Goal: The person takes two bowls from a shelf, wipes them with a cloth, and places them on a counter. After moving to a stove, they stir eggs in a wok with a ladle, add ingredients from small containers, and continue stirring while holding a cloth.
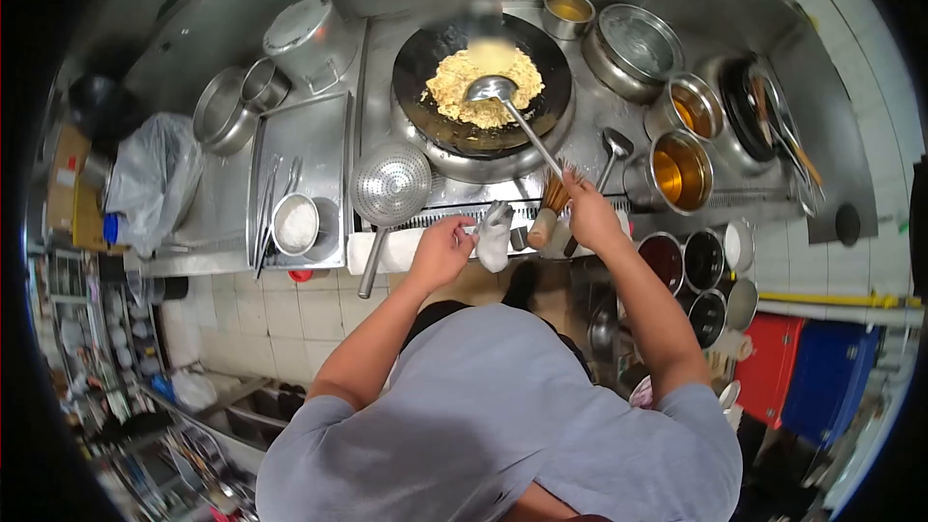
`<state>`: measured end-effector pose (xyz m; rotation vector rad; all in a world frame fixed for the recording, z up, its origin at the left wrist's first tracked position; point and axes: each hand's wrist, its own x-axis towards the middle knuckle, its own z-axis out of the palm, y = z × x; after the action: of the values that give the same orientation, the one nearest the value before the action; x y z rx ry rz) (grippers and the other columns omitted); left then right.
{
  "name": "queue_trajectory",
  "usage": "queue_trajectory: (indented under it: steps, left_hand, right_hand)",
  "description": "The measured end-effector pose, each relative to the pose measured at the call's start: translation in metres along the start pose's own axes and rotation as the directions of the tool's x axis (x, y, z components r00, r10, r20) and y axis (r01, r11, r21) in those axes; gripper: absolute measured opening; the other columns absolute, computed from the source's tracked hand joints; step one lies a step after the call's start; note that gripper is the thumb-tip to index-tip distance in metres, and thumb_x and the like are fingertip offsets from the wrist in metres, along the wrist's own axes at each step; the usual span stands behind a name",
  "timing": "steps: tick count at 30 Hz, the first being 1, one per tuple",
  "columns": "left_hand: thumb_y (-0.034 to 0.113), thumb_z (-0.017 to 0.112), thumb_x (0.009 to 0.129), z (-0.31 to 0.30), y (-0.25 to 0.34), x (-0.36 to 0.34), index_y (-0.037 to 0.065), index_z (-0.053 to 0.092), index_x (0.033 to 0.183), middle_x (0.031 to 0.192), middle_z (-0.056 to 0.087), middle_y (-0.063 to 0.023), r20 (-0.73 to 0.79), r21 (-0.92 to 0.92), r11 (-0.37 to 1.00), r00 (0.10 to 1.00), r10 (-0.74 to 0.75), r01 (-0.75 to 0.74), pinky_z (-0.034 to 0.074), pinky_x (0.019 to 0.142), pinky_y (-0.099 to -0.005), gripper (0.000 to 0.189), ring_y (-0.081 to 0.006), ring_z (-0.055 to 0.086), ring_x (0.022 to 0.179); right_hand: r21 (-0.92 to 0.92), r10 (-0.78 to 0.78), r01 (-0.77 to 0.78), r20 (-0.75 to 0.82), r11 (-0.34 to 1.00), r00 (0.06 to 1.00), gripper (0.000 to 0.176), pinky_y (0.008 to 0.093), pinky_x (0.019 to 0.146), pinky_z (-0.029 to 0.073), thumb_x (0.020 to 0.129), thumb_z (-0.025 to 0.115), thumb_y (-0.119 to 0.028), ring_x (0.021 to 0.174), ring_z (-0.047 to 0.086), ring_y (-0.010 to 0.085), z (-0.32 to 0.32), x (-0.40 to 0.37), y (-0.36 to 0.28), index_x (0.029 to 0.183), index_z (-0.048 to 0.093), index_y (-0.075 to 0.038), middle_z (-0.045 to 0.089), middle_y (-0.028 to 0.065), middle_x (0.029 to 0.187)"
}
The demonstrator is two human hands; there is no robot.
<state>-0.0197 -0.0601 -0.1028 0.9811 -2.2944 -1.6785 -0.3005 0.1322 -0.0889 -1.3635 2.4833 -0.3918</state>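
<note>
A black wok (549, 116) sits on the burner with crumbly yellow and brown food (449, 82) in it. My right hand (592, 215) is wrapped around the handle of a metal wok ladle (493, 89), whose bowl rests on the food. Just left of a white cloth (495, 240), bunched at the stove's front edge, my left hand (447, 249) is loosely curled. A gap shows between its thumb and forefinger, and nothing can be seen in it. A bamboo brush (546, 222) lies beside my right hand. Some blurred steam hides part of the wok's far side.
Left of the wok lie a perforated skimmer (391, 184) and a bowl of white powder (295, 224). On the right stand pots of amber liquid (681, 174), a water pot (638, 43) and a second ladle (616, 145). Several seasoning containers (704, 261) sit lower right.
</note>
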Motion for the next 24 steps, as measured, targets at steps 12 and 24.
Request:
queue_trajectory:
  steps: [12, 24]
  left_hand:
    - [0.019, 0.071, 0.1, 0.02, 0.051, 0.117, 0.0, 0.075, 0.125, 0.128, 0.071, -0.0222, -0.151, 0.65, 0.712, 0.874, 0.463, -0.265, 0.055, 0.104, -0.0531, 0.032, -0.0423, 0.067, 0.122]
    - [0.023, 0.067, 0.104, 0.022, 0.089, 0.079, 0.005, 0.076, 0.088, 0.093, 0.074, -0.0189, -0.165, 0.621, 0.72, 0.845, 0.508, -0.311, 0.054, 0.08, -0.0559, 0.026, -0.0417, 0.067, 0.09]
  right_hand:
    - [0.311, -0.085, 0.083, -0.006, 0.947, 0.996, 0.069, 0.0521, 0.103, 0.055, 0.099, 0.066, 0.0, 0.119, 0.068, 0.0513, 0.013, 0.096, -0.015, 0.166, 0.05, -0.008, 0.069, 0.0316, 0.134]
    - [0.196, -0.014, -0.009, 0.112, 0.981, 0.994, 0.069, 0.0443, 0.091, 0.058, 0.099, 0.064, 0.004, 0.101, 0.069, 0.0422, -0.134, -0.13, -0.001, 0.165, 0.053, -0.013, 0.067, 0.0205, 0.111]
